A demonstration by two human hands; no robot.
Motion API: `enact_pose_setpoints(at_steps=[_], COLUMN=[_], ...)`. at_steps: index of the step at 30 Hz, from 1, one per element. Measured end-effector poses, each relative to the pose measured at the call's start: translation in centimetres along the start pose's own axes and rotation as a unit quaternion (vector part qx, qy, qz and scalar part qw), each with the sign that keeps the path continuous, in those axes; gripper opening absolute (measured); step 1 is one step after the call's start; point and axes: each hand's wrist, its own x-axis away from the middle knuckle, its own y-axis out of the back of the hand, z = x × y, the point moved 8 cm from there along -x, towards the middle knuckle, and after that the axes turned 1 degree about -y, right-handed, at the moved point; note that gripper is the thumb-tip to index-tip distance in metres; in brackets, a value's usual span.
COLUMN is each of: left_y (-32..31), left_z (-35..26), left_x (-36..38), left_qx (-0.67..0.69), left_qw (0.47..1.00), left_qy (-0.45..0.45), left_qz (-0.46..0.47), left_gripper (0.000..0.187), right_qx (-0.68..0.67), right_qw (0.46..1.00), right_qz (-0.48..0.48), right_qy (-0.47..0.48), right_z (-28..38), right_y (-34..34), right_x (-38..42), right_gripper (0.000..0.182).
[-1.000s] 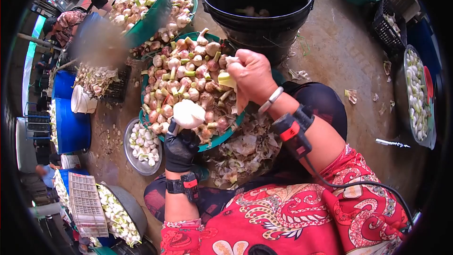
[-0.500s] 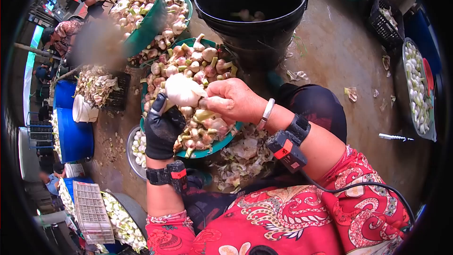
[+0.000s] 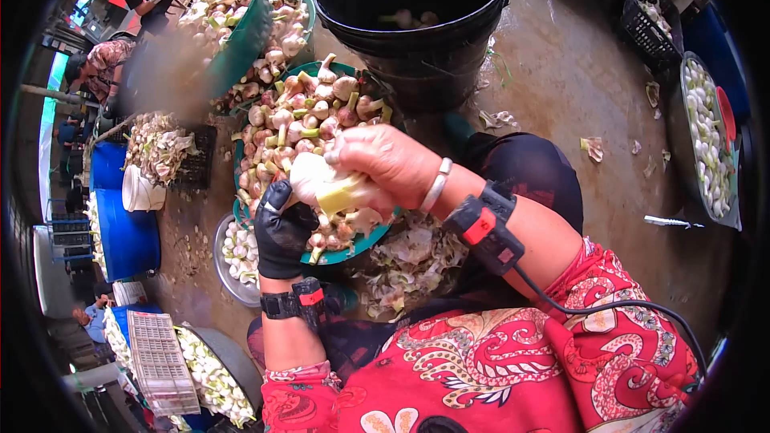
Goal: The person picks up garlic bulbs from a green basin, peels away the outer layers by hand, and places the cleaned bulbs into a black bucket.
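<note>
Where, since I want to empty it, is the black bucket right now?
In the head view, the black bucket stands on the floor at top centre, beyond the right hand and the green basin beneath it.

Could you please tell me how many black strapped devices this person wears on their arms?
2: one device just below the left hand; a second device on the right forearm, between bracelet and sleeve.
</note>
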Motion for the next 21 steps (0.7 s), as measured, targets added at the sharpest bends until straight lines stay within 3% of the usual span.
enact_pose_setpoints(at_steps=[1,2,3,5,6,7,8,9,10,12,13,14,15,16,18,20,21], left_y=[0.3,-0.3,-0.8,-0.4,0.3,0.7,-0.1,0.8,1.5,0.4,-0.6,-2.6,-4.6,-6.6,-9.7,-11.9,-12.5], left_z=[2.9,5.5,8.5,10.1,8.9,5.7,2.8,-1.7,-1.7,0.2,2.7,6.4,10.6,12.4,13.5,15.6,16.5], left_x=[1.3,3.4,4.9,3.7,0.2,-3.4,-6.5,-8.8,-10.0,-9.2,-7.3,-3.9,0.6,4.7,10.2,12.8,13.4], left_qx=[0.154,0.299,0.387,0.433,0.441,0.469,0.675,0.649,0.582,0.399,0.264,0.231,0.08,-0.037,-0.236,-0.3,-0.356], left_qw=[0.97,0.882,0.808,0.761,0.803,0.807,0.658,0.718,0.791,0.897,0.932,0.92,0.937,0.919,0.855,0.802,0.781], left_qy=[0.185,0.361,0.436,0.475,0.385,0.349,0.333,0.248,0.17,0.171,0.23,0.299,0.294,0.311,0.264,0.289,0.248], left_qz=[-0.023,-0.045,-0.083,-0.089,-0.111,-0.085,0.02,0.043,0.083,0.085,0.094,0.105,0.17,0.241,0.379,0.428,0.45], left_gripper=[0.023,0.023,0.022,0.021,0.022,0.026,0.035,0.041,0.043,0.039,0.034,0.028,0.029,0.033,0.044,0.051,0.054], right_qx=[-0.034,-0.063,-0.031,0.016,0.015,0.063,0.112,0.196,0.199,0.335,0.333,0.396,0.458,0.52,0.575,0.613,0.634], right_qw=[0.994,0.992,0.991,0.986,0.987,0.981,0.969,0.958,0.958,0.919,0.92,0.9,0.875,0.844,0.817,0.779,0.753], right_qz=[0.017,-0.011,-0.049,-0.13,-0.13,-0.176,-0.22,-0.203,-0.202,-0.171,-0.171,-0.144,-0.117,-0.087,-0.017,0.104,0.141], right_qy=[0.098,0.109,0.12,0.102,0.092,0.046,0.003,0.042,0.036,0.116,0.113,0.108,0.102,0.096,-0.043,-0.078,-0.104], right_z=[1.9,2.7,3.1,1.9,1.2,0.1,-0.7,-1.0,-1.7,-1.2,-1.5,-1.7,-2.0,-2.1,-3.8,-6.4,-7.1], right_y=[-0.1,0.7,2.0,4.0,3.5,3.6,3.8,3.6,3.8,3.2,3.2,2.6,2.0,1.4,0.9,-0.1,-0.3], right_x=[0.1,0.2,0.1,-0.1,-0.1,0.0,0.2,-0.5,-0.6,-0.9,-0.9,-0.9,-0.9,-0.9,-0.7,-0.2,0.4], right_gripper=[0.017,0.017,0.017,0.014,0.014,0.012,0.012,0.01,0.01,0.013,0.013,0.016,0.019,0.022,0.032,0.034,0.031])
